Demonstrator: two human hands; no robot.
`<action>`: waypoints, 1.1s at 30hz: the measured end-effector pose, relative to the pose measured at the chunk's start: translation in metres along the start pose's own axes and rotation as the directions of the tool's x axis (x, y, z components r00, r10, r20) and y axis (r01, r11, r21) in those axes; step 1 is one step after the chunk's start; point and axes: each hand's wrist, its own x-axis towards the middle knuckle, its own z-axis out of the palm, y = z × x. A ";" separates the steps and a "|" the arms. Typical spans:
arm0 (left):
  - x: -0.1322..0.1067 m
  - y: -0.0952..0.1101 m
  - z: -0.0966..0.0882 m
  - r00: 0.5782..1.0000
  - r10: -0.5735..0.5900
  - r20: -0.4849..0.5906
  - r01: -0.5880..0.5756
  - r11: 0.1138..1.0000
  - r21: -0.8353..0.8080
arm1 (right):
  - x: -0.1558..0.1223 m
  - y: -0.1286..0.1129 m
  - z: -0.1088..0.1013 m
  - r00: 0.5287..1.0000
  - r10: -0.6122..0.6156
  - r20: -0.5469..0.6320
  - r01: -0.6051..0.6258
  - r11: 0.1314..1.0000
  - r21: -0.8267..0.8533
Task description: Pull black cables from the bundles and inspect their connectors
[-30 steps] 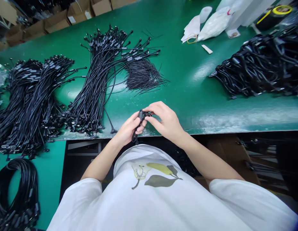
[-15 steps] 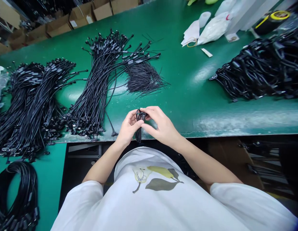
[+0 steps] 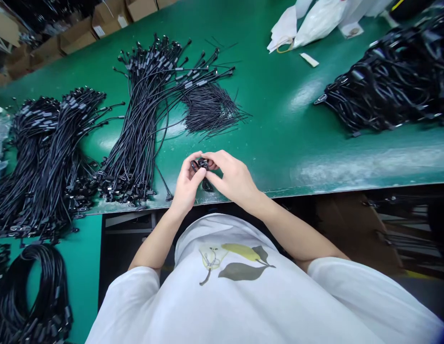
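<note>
Both hands meet over the near edge of the green table (image 3: 279,119), where the left hand (image 3: 186,187) and the right hand (image 3: 233,179) pinch a short black cable (image 3: 203,168) between thumbs and fingertips. The cable is thin, dark and glossy, folded into a tight little coil with a loop drooping below the fingers. A fanned bundle of cables (image 3: 143,124) lies at ten o'clock from the hands, loose thin black ties (image 3: 211,110) at twelve, and a tangled heap of cables (image 3: 390,81) at two.
</note>
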 end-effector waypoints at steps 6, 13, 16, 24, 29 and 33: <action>0.005 -0.002 -0.011 0.961 0.264 0.076 -0.268 0.838 0.476 | 0.000 0.000 0.003 1.000 0.029 -0.005 -0.029 0.996 -0.082; 0.010 0.004 -0.007 0.922 0.352 0.159 -0.350 0.586 0.731 | -0.004 0.009 0.012 0.998 -0.049 -0.037 0.036 0.958 -0.285; 0.014 0.005 -0.003 0.931 0.346 0.117 -0.303 0.554 0.775 | -0.003 0.014 0.015 0.994 -0.084 -0.063 0.055 0.930 -0.362; 0.016 0.021 0.010 0.959 0.254 0.123 -0.230 0.450 0.863 | -0.002 0.015 0.021 0.991 -0.087 -0.105 0.045 0.937 -0.346; 0.022 0.012 0.002 0.979 0.186 0.077 -0.185 0.682 0.708 | 0.001 0.016 0.016 0.993 -0.038 -0.111 0.018 0.984 -0.178; 0.020 0.005 -0.001 0.999 -0.022 0.046 0.012 0.977 0.211 | -0.001 0.014 0.011 0.989 -0.129 -0.071 0.119 0.985 -0.123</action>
